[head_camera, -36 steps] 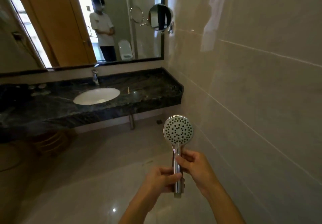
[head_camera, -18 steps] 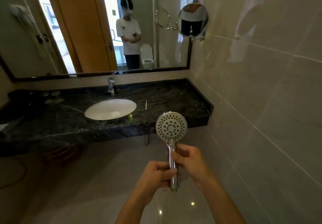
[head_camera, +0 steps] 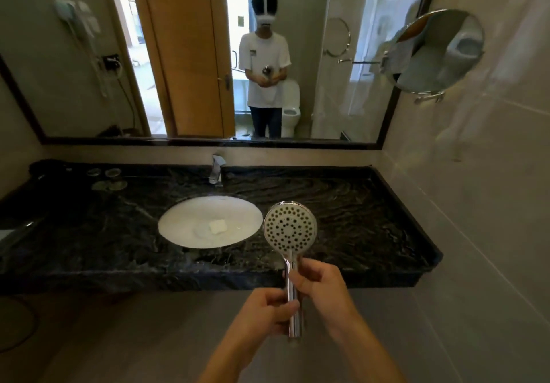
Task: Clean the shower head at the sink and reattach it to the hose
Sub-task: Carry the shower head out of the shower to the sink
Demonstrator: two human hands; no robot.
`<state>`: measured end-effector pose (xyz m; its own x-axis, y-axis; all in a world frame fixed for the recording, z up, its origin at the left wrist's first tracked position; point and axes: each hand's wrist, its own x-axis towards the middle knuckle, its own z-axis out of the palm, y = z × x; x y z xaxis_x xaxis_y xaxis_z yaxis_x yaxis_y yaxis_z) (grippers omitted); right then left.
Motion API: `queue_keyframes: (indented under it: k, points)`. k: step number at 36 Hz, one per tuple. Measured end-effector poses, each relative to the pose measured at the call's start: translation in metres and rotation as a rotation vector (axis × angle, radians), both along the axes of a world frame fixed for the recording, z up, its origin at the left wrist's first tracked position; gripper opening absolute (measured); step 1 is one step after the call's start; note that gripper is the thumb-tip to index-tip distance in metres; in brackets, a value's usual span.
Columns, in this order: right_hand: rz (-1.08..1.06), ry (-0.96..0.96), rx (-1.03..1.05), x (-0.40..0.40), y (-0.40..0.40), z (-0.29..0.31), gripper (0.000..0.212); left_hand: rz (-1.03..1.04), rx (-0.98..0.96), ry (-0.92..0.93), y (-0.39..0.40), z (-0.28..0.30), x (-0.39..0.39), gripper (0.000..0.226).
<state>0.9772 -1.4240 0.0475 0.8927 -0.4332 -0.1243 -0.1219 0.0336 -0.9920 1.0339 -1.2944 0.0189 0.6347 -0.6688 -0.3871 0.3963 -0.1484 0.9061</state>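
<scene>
A person stands in front of a bathroom vanity, holding a chrome shower head [head_camera: 290, 231] upright in both hands, its round nozzle face turned toward the camera. The left hand [head_camera: 263, 311] curls around the lower part of the handle, and the right hand [head_camera: 320, 286] wraps around the handle just above it, so both hands grip the same chrome stem. No hose is attached to the handle's lower end. The shower head is held in the air in front of the near edge of a dark marble countertop [head_camera: 357, 213], just to the right of an oval white sink [head_camera: 209, 222]. A small white block [head_camera: 218, 226] lies in the basin. A chrome faucet [head_camera: 216, 169] stands behind the sink. A large wall mirror [head_camera: 190, 55] above the counter reflects the person, and a round swivel mirror [head_camera: 436, 50] hangs on the tiled wall to the right.
</scene>
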Motion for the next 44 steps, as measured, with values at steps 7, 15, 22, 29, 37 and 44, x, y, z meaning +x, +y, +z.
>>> queue_keyframes:
  k: [7,15,22,29,37,44]
  points:
    - [0.066,0.016,-0.034,0.116,-0.046,-0.016,0.016,0.050,0.000,0.036,-0.043,-0.015,0.105,0.017]
    - [0.221,0.055,-0.061,0.245,-0.107,-0.023,0.013,0.116,0.032,0.106,-0.096,-0.011,0.217,0.019]
    - [0.347,0.061,-0.076,0.331,-0.130,-0.026,0.014,0.220,0.050,0.126,-0.115,-0.009,0.290,0.020]
    - [0.377,0.084,-0.025,0.408,-0.125,-0.044,0.017,0.288,0.129,0.116,-0.108,-0.030,0.367,0.012]
    - [0.317,0.103,-0.032,0.490,-0.090,-0.066,0.012,0.234,0.111,0.116,-0.072,-0.050,0.454,0.016]
    - [0.276,0.197,0.069,0.539,-0.060,-0.089,0.016,0.185,0.092,0.159,-0.038,-0.072,0.511,0.015]
